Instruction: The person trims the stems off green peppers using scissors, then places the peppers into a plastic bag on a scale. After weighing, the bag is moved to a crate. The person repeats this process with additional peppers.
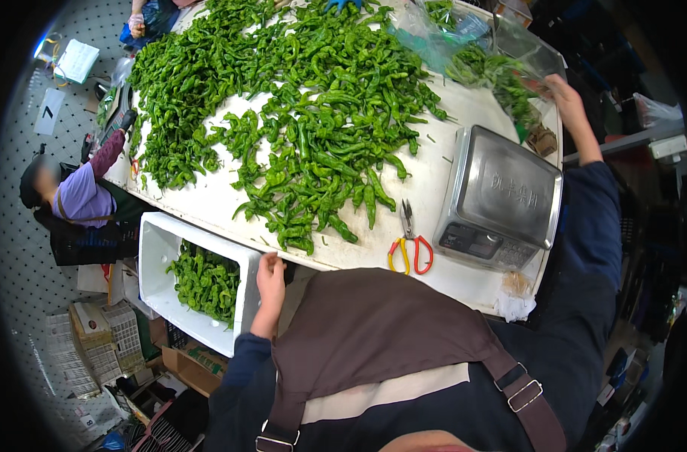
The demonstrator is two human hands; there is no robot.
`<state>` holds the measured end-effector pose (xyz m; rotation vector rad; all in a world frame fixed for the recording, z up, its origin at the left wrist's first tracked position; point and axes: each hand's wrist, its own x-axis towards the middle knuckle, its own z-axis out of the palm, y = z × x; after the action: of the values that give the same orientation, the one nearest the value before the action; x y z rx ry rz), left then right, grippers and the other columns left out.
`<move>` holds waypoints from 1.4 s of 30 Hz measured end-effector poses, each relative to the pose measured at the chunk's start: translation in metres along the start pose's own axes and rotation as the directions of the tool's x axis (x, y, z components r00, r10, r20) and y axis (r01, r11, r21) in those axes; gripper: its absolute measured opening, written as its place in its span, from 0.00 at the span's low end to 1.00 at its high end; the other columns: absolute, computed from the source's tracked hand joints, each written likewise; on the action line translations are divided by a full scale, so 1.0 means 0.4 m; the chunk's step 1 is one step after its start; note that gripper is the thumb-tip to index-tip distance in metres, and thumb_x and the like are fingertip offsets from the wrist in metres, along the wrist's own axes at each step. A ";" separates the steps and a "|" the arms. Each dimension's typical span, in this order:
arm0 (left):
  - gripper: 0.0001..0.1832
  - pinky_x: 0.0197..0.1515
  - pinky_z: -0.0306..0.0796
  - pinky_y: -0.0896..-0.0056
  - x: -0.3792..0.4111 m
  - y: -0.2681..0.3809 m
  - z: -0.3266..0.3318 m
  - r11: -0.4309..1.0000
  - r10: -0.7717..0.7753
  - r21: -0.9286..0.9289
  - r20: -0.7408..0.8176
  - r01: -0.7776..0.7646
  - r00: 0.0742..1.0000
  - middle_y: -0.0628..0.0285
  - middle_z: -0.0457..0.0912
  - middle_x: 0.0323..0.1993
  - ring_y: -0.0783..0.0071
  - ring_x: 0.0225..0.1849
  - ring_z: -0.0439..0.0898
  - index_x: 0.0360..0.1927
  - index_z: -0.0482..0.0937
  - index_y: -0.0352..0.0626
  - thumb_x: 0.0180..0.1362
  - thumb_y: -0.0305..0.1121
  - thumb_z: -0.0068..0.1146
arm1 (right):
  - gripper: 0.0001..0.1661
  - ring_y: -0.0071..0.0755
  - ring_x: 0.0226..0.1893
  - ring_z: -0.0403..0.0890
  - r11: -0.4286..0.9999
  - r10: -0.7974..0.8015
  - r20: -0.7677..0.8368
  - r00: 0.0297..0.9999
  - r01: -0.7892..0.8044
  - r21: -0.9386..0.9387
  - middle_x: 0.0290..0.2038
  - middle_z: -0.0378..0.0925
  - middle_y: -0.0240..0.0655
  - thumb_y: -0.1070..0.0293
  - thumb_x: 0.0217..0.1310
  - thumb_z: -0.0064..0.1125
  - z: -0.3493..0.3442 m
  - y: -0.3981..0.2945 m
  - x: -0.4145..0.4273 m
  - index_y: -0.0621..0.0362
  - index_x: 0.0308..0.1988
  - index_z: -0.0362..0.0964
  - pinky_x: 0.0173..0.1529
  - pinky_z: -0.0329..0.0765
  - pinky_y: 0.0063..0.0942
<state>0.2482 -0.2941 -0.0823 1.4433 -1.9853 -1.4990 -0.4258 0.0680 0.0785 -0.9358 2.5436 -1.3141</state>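
Observation:
Many green peppers [326, 141] lie spread over the white table [456, 101]. My left hand [271, 282] is beside the rim of a white foam box [196, 226], its fingers curled near the table's edge; whether they grip anything is unclear. Inside the box lie more green peppers [207, 282]. At the far right my right hand [564, 96] touches the clear plastic bags [524, 51] at the table's corner, but its grip cannot be made out. Leafy greens [510, 85] lie beside it. Scissors with red and yellow handles [411, 243] rest left of a metal scale [507, 186].
A co-worker [83, 192] is at the table's left side, a gloved hand near the peppers. Another person's hand [136, 25] and a blue glove [343, 5] show at the far side. Cardboard boxes [193, 367] stand below the foam box. A small plastic bag [516, 299] lies by the scale.

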 end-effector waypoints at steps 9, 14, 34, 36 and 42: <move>0.16 0.48 0.73 0.72 0.093 0.125 0.134 0.985 0.172 -0.069 0.317 -0.158 0.933 0.57 0.77 0.45 0.73 0.43 0.78 0.54 0.71 0.34 0.65 0.28 0.51 | 0.12 0.53 0.57 0.73 0.703 -0.354 0.353 0.866 0.495 -0.511 0.50 0.76 0.43 0.82 0.44 0.52 0.131 -0.247 -0.547 0.58 0.33 0.74 0.59 0.71 0.42; 0.16 0.47 0.73 0.73 0.093 0.135 0.177 0.988 0.135 0.016 0.417 -0.156 0.899 0.58 0.78 0.43 0.73 0.41 0.79 0.54 0.72 0.33 0.65 0.29 0.52 | 0.21 0.54 0.59 0.71 0.914 -0.119 -0.142 0.983 0.053 -0.401 0.55 0.73 0.47 0.89 0.50 0.45 0.268 -0.192 -0.829 0.59 0.42 0.76 0.63 0.67 0.40; 0.21 0.49 0.69 0.73 0.001 0.408 0.435 0.983 0.126 -0.059 0.902 -0.172 0.414 0.60 0.81 0.43 0.75 0.45 0.79 0.55 0.73 0.37 0.65 0.42 0.49 | 0.13 0.22 0.32 0.79 0.613 0.748 -0.247 0.616 -0.500 0.611 0.36 0.80 0.37 0.70 0.73 0.42 0.390 -0.247 -1.190 0.62 0.51 0.70 0.38 0.75 0.20; 0.27 0.47 0.74 0.66 -0.038 0.423 0.494 0.908 0.176 -0.005 0.912 -0.419 0.370 0.50 0.82 0.40 0.62 0.41 0.81 0.53 0.73 0.31 0.62 0.45 0.55 | 0.14 0.23 0.34 0.79 0.605 0.748 -0.230 0.622 -0.497 0.622 0.38 0.80 0.37 0.69 0.73 0.43 0.386 -0.254 -1.181 0.62 0.52 0.69 0.39 0.75 0.21; 0.29 0.45 0.74 0.67 -0.107 0.419 0.646 0.759 -0.011 0.260 0.922 -0.597 0.387 0.49 0.83 0.34 0.61 0.38 0.82 0.45 0.79 0.30 0.61 0.53 0.54 | 0.18 0.25 0.40 0.79 0.555 0.759 -0.205 0.618 -0.449 0.700 0.44 0.78 0.38 0.64 0.73 0.46 0.419 -0.278 -1.133 0.61 0.56 0.66 0.42 0.75 0.24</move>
<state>-0.0023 -0.1153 -0.0389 0.1135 -3.3336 -1.7221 0.0517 0.1665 -0.0110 0.5010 2.0927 -2.0240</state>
